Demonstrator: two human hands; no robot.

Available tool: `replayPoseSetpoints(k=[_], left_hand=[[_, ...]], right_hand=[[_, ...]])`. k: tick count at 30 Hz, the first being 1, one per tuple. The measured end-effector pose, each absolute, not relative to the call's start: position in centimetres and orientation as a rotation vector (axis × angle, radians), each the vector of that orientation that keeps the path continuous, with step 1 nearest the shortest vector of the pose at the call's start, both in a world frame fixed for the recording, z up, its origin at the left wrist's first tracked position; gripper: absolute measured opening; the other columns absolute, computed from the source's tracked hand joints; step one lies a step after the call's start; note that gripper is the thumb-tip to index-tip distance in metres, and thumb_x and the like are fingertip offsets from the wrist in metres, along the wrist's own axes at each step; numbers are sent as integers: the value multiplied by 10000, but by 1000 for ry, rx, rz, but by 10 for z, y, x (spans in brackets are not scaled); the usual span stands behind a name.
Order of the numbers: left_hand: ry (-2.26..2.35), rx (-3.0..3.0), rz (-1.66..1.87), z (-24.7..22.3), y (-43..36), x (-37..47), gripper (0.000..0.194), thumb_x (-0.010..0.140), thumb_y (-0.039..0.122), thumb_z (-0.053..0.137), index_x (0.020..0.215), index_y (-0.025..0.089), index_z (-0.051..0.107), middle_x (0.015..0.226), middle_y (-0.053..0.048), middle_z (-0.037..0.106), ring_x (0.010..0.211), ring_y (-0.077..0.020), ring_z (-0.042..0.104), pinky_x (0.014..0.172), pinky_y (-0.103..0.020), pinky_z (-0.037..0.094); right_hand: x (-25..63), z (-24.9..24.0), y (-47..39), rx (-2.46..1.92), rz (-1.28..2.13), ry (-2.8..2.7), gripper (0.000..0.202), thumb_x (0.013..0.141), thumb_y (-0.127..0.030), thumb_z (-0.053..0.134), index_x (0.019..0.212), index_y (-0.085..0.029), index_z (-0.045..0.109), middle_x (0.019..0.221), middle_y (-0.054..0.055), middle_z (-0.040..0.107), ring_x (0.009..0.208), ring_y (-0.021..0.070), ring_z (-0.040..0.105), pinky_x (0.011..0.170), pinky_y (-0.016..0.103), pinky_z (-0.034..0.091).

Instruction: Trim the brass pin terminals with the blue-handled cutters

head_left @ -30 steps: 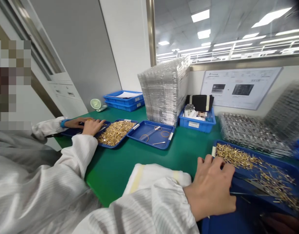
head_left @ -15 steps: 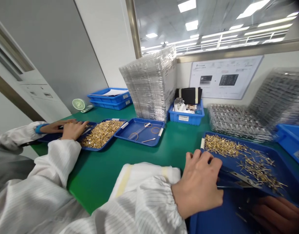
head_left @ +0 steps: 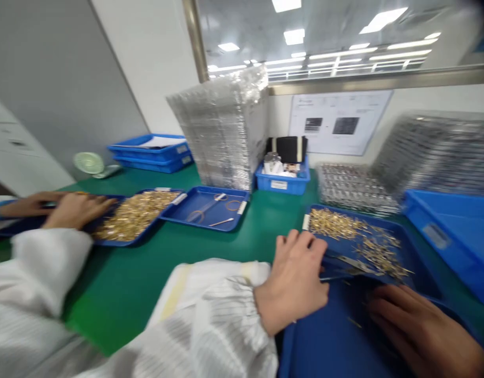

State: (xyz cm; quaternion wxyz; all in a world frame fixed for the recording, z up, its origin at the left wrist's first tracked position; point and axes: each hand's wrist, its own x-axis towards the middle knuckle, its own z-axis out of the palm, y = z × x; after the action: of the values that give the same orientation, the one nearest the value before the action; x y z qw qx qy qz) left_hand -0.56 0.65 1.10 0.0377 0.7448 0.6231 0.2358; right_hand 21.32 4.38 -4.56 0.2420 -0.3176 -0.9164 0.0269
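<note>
My left hand (head_left: pixel 295 281) is curled at the near-left edge of the tray of pins (head_left: pixel 421 273), palm down. From its fingers a flat metal tool, apparently tweezers (head_left: pixel 354 262), reaches right across the tray's rim. Thin gold-coloured metal pins (head_left: pixel 379 254) lie in loose heaps in that tray. My right hand (head_left: pixel 426 325) is bent low over a nearer dark blue tray (head_left: pixel 316 341), its fingers together. Shadow and blur hide its fingertips, so what they hold cannot be made out. A few single pins (head_left: pixel 354 322) lie between my hands.
At left, a co-worker's hands (head_left: pixel 76 210) rest by a tray heaped with gold pins (head_left: pixel 137 215). A blue tray (head_left: pixel 194 220) holds rubber bands and a cotton swab (head_left: pixel 222 222). Behind stand wrapped plastic trays (head_left: pixel 226 131), a blue bin (head_left: pixel 283 184) and clear blister trays (head_left: pixel 352 186). A folded white cloth (head_left: pixel 222 270) lies by my sleeve.
The view has swung right, so things appear farther left. More of my right hand shows, over the near tray. My left hand keeps its place by the tool.
</note>
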Motion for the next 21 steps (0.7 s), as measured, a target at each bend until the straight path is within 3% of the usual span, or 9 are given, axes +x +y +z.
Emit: replayPoseSetpoints(k=[3,5,7,9,12,15,18,21], left_hand=[[1940,2288,734,13,9,-6,389,644,137,511,1022,228,497,993,-27,530,952,-235,435,798,-389,349],[1944,2304,741,12,11,-7,366,668,123,497,1019,227,500,996,-22,533,951,-233,443,796,-390,345],[1937,2323,741,11,13,-8,348,683,118,491,1013,225,503,993,-19,539,945,-233,452,788,-387,346],[1939,2330,738,11,14,-8,346,683,113,494,1011,220,506,990,-20,543,943,-233,458,784,-382,347],[1944,2333,724,11,14,-7,354,674,101,491,1008,216,509,986,-22,547,948,-232,462,787,-379,349],[1944,2336,723,11,14,-7,364,667,90,477,1006,217,510,990,-19,548,952,-229,463,786,-379,350],[1943,2336,725,12,14,-7,364,665,110,495,1011,218,511,1002,-22,553,951,-233,465,778,-378,351],[1942,2343,720,11,14,-8,360,672,125,506,1019,220,511,1011,-27,557,948,-234,467,771,-374,353]], right_hand=[[203,-25,36,-1044,120,-2655,284,864,-154,345,776,-205,610,795,76,577,720,200,555,643,352,481],[198,-16,34,-1097,133,-2645,257,866,-138,362,808,-182,609,831,80,578,762,202,539,688,358,465],[194,-10,32,-1053,136,-2624,226,862,-166,422,1014,-196,587,978,84,582,868,213,526,767,374,445],[191,-7,28,-968,135,-2696,352,849,-191,472,1197,-244,495,1176,78,528,1045,246,469,858,419,402],[188,-6,25,-906,145,-2827,454,838,-226,502,1283,-250,419,1311,63,438,1178,282,372,915,476,349],[187,-8,26,-918,183,-2841,373,845,-197,492,1218,-196,493,1266,76,487,1141,270,415,918,470,351],[189,-10,29,-946,249,-2771,254,811,-56,477,979,-181,620,1052,67,598,965,213,515,850,385,408],[192,-11,30,-982,339,-2727,304,770,49,412,828,-170,615,881,53,584,830,170,527,751,303,445]])
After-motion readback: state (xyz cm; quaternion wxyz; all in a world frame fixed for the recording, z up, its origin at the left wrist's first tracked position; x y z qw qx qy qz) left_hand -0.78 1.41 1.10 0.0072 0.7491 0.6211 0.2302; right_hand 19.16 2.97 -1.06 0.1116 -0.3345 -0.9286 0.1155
